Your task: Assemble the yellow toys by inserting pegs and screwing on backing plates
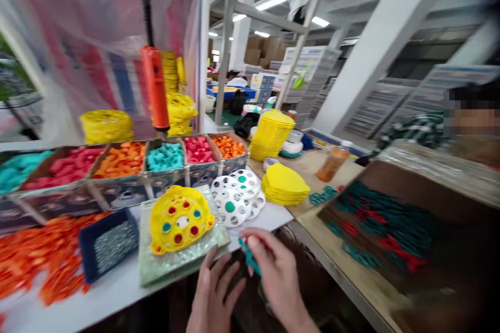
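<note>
My right hand [273, 265] is closed around a small teal plastic piece [250, 257], with a bit of red showing beside it, just off the table's front edge. Left of it, my left hand [216, 289] has its fingers spread and holds nothing. Beyond my left hand lies a round yellow plastic part [180, 221] with red and teal inserts, on a wrapped green pad [156, 270]. White discs with holes [230, 200], some with green centres, lie to the right of the pad.
Bins of teal, red and orange pieces [166, 157] line the back. An orange screwdriver [155, 86] hangs above. Screws fill a blue tray [88, 255] beside orange parts [50, 255]. Yellow stacks [285, 184], a bottle [332, 164] and a box of teal and red pieces [390, 223] stand right; a person sits beyond.
</note>
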The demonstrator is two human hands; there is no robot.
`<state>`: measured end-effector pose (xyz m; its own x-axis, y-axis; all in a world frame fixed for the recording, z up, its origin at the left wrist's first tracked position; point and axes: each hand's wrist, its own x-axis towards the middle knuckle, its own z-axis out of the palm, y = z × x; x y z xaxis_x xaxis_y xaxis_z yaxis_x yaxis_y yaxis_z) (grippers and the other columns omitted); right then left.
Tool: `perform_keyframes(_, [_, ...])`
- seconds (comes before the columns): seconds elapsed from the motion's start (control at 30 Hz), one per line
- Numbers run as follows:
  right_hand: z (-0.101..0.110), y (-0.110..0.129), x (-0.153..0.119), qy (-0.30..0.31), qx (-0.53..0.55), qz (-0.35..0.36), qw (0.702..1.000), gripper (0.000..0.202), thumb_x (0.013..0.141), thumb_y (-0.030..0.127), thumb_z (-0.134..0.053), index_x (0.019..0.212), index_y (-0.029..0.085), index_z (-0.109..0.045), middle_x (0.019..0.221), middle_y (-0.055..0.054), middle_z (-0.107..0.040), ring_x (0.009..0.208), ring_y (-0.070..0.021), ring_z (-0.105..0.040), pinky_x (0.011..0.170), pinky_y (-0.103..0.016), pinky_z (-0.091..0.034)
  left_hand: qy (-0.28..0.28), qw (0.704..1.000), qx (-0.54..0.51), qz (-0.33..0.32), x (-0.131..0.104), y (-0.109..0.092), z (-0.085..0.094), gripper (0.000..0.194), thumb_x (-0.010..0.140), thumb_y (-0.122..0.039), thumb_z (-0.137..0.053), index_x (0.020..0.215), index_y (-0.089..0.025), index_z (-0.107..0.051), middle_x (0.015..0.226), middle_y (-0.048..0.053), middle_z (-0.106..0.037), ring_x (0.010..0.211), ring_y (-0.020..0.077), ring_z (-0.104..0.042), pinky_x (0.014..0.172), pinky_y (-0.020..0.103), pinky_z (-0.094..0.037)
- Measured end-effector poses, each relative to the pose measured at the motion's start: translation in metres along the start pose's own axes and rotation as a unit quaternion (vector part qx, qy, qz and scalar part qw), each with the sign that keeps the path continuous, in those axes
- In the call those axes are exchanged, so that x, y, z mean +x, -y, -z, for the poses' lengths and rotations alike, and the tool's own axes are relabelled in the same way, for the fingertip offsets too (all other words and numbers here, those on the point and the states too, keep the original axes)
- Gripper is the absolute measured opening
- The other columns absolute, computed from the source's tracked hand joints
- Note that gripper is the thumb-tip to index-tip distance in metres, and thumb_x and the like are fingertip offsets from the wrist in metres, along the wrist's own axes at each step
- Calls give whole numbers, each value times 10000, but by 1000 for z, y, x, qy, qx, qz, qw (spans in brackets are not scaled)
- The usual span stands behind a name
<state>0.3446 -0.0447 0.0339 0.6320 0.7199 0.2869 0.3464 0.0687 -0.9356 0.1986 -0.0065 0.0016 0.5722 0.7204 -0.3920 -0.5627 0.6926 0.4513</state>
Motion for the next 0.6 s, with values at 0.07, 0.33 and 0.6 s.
perform_keyframes(0.07, [-38,14,-23,93,-55,166,980,215,985,227,-543,1116,245,-713,1059,-68,-771,962,-222,-735,846,-305,-601,-2,997,-80,8,6,-5,2,474,857,-586,-685,1227,-294,-729,1284,110,-728,1298,334,-607,1139,503,-429])
perform_keyframes(0.33, [-87,24,-41,165,-152,359,906,332,946,133,-532,1262,212,-591,1075,-88,-764,964,-248,-703,862,-370,-596,-46,991,-127,-14,-15,-51,11,243,890,-359,-685,951,-169,-824,1021,114,-807,1167,302,-702,1106,418,-495])
perform_keyframes(0.6, [-93,28,-48,122,-80,280,949,289,975,163,-518,1221,257,-637,1076,-84,-717,992,-234,-662,860,-365,-585,-113,989,-74,-59,-17,-48,20,135,853,-247,-735,925,-161,-811,982,111,-814,1073,284,-744,985,361,-584])
